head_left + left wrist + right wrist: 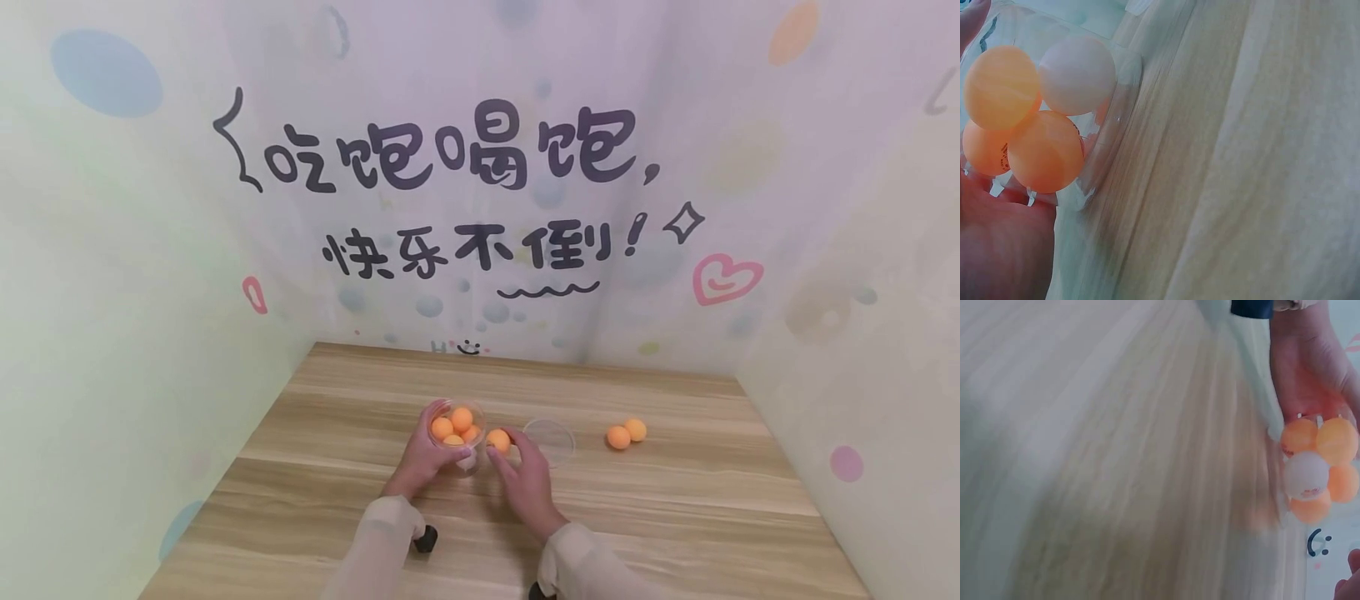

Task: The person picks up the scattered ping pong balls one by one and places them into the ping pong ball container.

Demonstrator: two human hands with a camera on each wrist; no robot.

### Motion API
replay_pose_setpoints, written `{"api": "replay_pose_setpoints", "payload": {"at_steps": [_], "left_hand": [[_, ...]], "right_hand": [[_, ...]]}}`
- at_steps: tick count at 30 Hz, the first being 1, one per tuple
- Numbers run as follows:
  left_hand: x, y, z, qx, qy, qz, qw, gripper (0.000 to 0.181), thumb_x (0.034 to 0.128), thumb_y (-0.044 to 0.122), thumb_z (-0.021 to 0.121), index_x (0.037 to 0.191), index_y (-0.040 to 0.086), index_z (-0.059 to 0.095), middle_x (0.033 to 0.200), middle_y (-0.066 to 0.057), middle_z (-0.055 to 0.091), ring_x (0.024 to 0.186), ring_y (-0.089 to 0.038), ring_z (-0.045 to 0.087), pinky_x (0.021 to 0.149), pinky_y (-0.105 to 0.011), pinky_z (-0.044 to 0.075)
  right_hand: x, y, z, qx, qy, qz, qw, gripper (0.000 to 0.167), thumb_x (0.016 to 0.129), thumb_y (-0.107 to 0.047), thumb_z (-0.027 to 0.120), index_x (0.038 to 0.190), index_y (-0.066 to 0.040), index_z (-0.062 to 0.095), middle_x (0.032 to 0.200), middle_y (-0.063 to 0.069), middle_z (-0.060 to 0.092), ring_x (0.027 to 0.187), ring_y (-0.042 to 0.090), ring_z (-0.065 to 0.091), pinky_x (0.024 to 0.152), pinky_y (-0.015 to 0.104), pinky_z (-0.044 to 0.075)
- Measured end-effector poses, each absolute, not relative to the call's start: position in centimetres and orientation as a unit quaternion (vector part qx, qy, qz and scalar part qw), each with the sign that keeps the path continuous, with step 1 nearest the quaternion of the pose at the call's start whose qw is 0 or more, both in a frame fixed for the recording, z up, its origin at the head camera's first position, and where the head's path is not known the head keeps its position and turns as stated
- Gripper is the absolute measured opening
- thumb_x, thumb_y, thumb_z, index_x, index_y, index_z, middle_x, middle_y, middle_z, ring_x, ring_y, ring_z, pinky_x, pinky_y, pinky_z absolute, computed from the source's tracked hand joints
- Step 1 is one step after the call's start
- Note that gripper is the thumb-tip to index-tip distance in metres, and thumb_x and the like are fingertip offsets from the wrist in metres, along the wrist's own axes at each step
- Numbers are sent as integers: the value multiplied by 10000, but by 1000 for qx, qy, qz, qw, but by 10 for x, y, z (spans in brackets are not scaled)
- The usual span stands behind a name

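My left hand (422, 457) grips a clear plastic tub (1124, 103), fingers and thumb around its side. Inside lie several orange ping-pong balls (1045, 152) and a white ping-pong ball (1077, 75), visible through the wall. Just right of the tub, my right hand (527, 482) pinches another orange ping-pong ball (498, 441) between thumb and fingers, apart from the rim. Only a bit of the right fingers (1350, 584) shows at the edge of the right wrist view; the pinched ball is out of sight there.
A clear round lid (573, 442) lies on the wooden table (675, 508), behind and right of my right hand. Farther right, two orange balls (618, 437) sit side by side. Pale printed walls (480, 317) close in the back and both sides.
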State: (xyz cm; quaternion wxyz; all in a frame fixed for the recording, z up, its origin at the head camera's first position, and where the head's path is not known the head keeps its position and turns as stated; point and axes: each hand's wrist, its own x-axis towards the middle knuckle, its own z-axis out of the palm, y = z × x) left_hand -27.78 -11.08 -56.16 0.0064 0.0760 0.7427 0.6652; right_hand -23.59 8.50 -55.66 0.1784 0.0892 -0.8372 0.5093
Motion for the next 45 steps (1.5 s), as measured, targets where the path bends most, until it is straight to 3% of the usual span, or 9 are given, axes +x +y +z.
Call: {"api": "replay_pose_setpoints", "payload": {"at_steps": [10,15,25,36,41,45], "left_hand": [[-281,-111,-570,63,741,669,11,985,705,223,888,1486,232,288,1499,-8,351,1294,-235,421,1068,-423,375],[-281,-111,-569,58,735,675,18,977,714,194,881,1485,237,283,1490,8,355,1290,-219,419,1047,-385,403],[-282,-111,-569,58,734,677,18,986,717,149,877,1496,187,273,1524,-53,325,1330,-266,383,1063,-418,379],[-284,-113,-573,76,739,669,8,992,703,241,889,1487,186,285,1501,-36,341,1300,-256,416,1028,-377,422],[-283,-112,-572,75,738,671,6,982,709,211,885,1490,189,291,1498,-43,347,1303,-261,416,1026,-382,421],[-274,-112,-554,83,734,674,18,951,741,130,857,1496,120,278,1512,-111,327,1312,-298,408,1032,-392,413]], "right_hand": [[-241,71,-549,83,-799,569,179,377,888,-225,722,1213,-55,631,1143,61,671,1100,255,598,979,511,442],[-243,63,-546,51,-774,614,146,405,909,-282,698,1250,-79,619,1211,59,645,1125,259,583,974,498,456],[-250,56,-546,18,-749,653,110,490,899,-389,687,1291,-107,607,1233,20,628,1137,222,565,961,430,482],[-255,51,-534,25,-758,646,83,464,929,-323,668,1333,-114,578,1271,39,604,1144,239,551,938,430,497],[-258,48,-531,20,-767,637,71,457,920,-345,676,1320,-142,587,1283,25,592,1165,236,540,950,431,490],[-260,46,-531,15,-774,628,75,451,904,-341,697,1293,-132,608,1270,48,596,1150,262,541,925,440,505]]}}
